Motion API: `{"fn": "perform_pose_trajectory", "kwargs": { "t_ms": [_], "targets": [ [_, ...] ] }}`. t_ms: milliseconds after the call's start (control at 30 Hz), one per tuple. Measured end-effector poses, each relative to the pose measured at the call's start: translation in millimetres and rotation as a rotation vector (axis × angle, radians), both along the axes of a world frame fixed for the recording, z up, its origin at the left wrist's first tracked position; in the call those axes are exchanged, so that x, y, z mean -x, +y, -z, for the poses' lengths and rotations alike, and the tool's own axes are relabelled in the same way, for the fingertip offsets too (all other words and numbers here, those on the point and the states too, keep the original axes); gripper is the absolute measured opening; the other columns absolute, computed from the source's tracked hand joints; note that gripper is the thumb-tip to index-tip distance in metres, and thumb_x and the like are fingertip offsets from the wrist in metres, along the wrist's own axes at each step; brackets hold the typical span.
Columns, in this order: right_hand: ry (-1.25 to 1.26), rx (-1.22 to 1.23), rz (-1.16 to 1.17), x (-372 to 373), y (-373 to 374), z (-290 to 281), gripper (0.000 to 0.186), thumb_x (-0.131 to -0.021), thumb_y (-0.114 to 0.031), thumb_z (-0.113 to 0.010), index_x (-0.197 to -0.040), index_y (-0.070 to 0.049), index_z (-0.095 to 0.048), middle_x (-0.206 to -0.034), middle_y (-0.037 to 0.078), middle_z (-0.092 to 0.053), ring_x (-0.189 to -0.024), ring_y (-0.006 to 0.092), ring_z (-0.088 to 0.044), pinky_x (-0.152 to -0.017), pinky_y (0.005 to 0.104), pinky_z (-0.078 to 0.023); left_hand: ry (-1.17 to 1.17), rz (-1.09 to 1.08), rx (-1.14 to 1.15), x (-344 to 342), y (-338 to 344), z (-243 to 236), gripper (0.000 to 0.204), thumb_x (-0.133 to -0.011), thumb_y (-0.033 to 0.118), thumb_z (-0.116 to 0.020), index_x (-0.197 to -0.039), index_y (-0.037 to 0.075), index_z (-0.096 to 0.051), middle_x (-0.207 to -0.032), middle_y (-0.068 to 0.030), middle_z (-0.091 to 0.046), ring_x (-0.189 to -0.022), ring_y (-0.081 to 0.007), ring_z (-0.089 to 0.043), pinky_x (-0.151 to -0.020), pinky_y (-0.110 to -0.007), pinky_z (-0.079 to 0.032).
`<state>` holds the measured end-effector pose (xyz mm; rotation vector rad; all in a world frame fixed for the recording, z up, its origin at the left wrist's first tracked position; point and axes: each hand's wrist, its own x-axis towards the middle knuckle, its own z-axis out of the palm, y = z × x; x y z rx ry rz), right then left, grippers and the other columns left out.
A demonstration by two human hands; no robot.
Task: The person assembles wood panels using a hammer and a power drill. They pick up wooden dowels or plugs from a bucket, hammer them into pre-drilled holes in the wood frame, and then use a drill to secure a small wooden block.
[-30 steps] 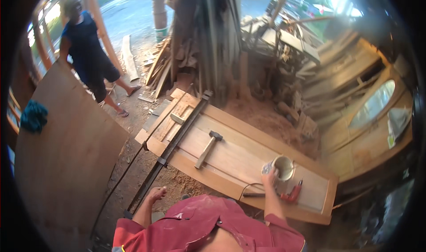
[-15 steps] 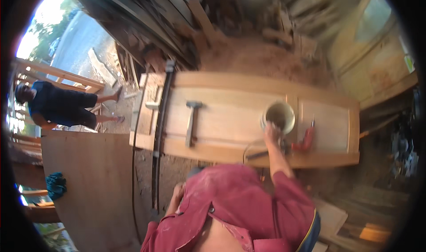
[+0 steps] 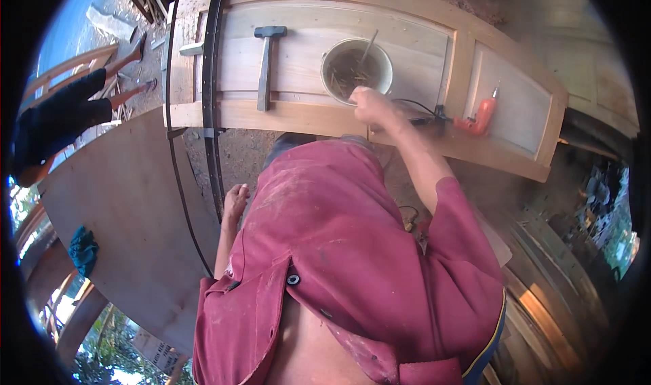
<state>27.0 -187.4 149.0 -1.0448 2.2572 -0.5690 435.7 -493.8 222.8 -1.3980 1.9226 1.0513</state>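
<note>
My right hand (image 3: 368,104) grips the near rim of a white bucket (image 3: 384,73) on a pale panelled wooden door (image 3: 291,12); a stick (image 3: 371,43) leans in its murky contents. Lower left, beside my body, my left hand (image 3: 236,200) is closed; what it holds, if anything, is too small to make out. Left of the bucket, a hammer (image 3: 264,73) lies on the door, beside a small pale block (image 3: 191,49) and a long dark metal bar clamp (image 3: 211,66) across it. A red drill (image 3: 480,117) with a bit lies to the bucket's right.
A plywood sheet (image 3: 129,202) fills the lower left, with a teal cloth (image 3: 83,249) on it. A person (image 3: 61,114) in dark clothes stands at the upper left. Lumber (image 3: 542,290) lies at lower right, and another door (image 3: 590,59) stands at the upper right.
The view has tilted down and turned. My right hand and the bucket have shifted left along the door, away from the drill. The hammer and drill lie as before.
</note>
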Motion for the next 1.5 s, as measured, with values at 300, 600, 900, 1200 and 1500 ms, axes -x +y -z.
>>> {"fn": "perform_pose_trajectory", "kwargs": {
  "t_ms": [300,600,900,1200,1500],
  "targets": [
    [-0.01,-0.659,-0.008,60.6,-47.5,57.2,0.033,-0.093,-0.012,-0.055,-0.121,-0.005,-0.069,-0.134,0.022,-0.059,-0.122,0.0328,-0.06,-0.099,0.0414,-0.051,-0.035,-0.129,0.003,-28.0,-12.4,-9.7,0.044,-0.097,0.039,-0.054,-0.117,0.001,-0.066,-0.092,-0.0117,-0.071,-0.079,-0.0183,-0.065,-0.07,-0.034,-0.051],
    [0.192,-0.677,0.163,40.6,-77.4,72.4,0.048,-0.102,-0.028,-0.041,-0.148,-0.013,-0.043,-0.149,0.02,-0.043,-0.133,0.0312,-0.05,-0.102,0.0426,-0.049,-0.074,-0.215,-0.041,-52.4,28.8,-18.7,0.046,-0.097,0.04,-0.054,-0.116,0.0,-0.066,-0.092,-0.0133,-0.071,-0.081,-0.0189,-0.065,-0.071,-0.033,-0.05],
    [-0.048,-0.627,0.285,40.2,-60.1,100.0,0.042,-0.099,-0.029,-0.047,-0.131,-0.008,-0.062,-0.135,0.017,-0.06,-0.124,0.0292,-0.06,-0.102,0.0416,-0.05,-0.072,-0.208,-0.053,-26.0,45.9,-12.9,0.046,-0.096,0.039,-0.052,-0.11,-0.002,-0.068,-0.089,-0.0137,-0.071,-0.081,-0.0213,-0.065,-0.074,-0.036,-0.05],
    [-0.361,-0.682,0.027,50.1,-62.8,52.9,0.031,-0.078,-0.018,-0.071,-0.106,-0.004,-0.074,-0.106,0.021,-0.071,-0.095,0.0282,-0.072,-0.08,0.038,-0.058,0.011,0.052,-0.031,19.2,18.2,13.3,0.043,-0.098,0.037,-0.051,-0.099,-0.002,-0.067,-0.088,-0.0191,-0.068,-0.086,-0.032,-0.066,-0.079,-0.04,-0.049],
    [-1.351,0.262,0.682,58.9,-10.5,-2.1,0.016,-0.09,-0.004,-0.064,-0.106,-0.002,-0.064,-0.096,0.008,-0.069,-0.082,0.0171,-0.069,-0.072,0.0324,-0.058,0.538,0.136,-0.429,272.2,60.0,-51.1,0.04,-0.103,0.033,-0.051,-0.123,0.0,-0.063,-0.103,-0.0098,-0.07,-0.094,-0.0171,-0.065,-0.084,-0.032,-0.053]
  ]
}}
